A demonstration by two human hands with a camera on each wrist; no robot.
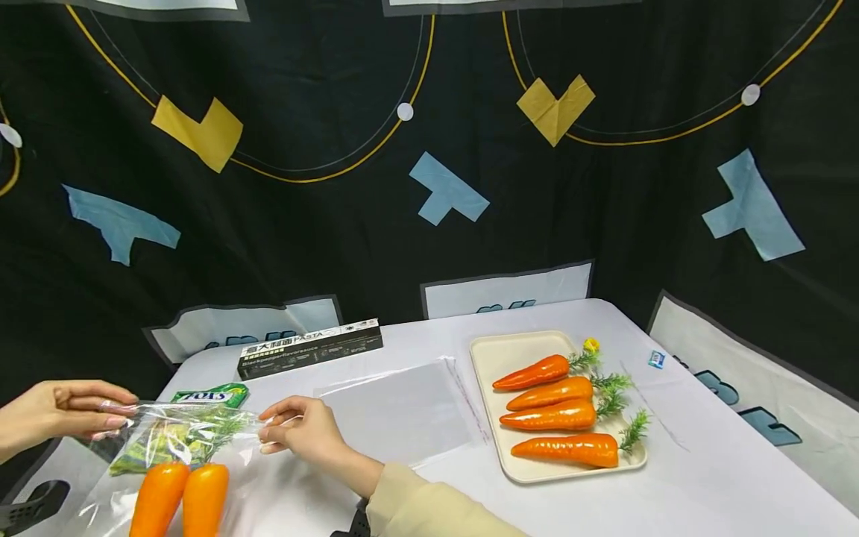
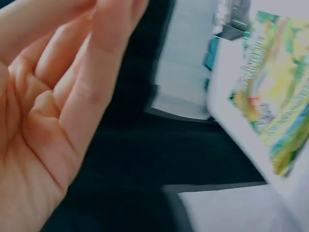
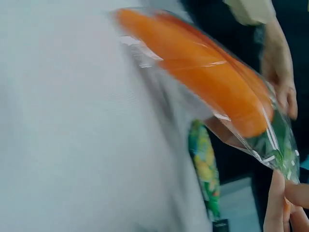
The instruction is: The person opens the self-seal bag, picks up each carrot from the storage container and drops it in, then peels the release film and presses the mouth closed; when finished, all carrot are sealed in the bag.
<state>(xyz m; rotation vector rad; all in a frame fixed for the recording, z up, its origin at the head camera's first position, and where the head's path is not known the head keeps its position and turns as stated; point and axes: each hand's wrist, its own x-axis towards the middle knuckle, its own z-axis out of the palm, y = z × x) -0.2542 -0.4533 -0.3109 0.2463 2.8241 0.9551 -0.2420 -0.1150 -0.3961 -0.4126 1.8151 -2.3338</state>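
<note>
Two orange carrots with green tops, one [image 1: 157, 500] on the left and one [image 1: 205, 500] beside it, hang tips down inside a clear plastic bag [image 1: 244, 425]. My left hand [image 1: 67, 414] pinches the bag's upper left corner between thumb and fingers. At the upper right corner, my right hand [image 1: 309, 436] pinches the plastic. The right wrist view shows the bagged carrots [image 3: 207, 72] raised over the table, with the fingertips of the right hand [image 3: 289, 198] at the bag's mouth. In the left wrist view, the palm of the left hand [image 2: 58, 106] fills the left side; its fingertips are out of frame.
A green snack packet [image 1: 211, 395] lies behind the bag, near a black pasta box [image 1: 309, 349]. Flat clear bags [image 1: 403, 410] lie mid-table. On the right, a beige tray [image 1: 486, 354] bears several carrots [image 1: 550, 414]. A small blue wrapper [image 1: 656, 359] lies beyond it.
</note>
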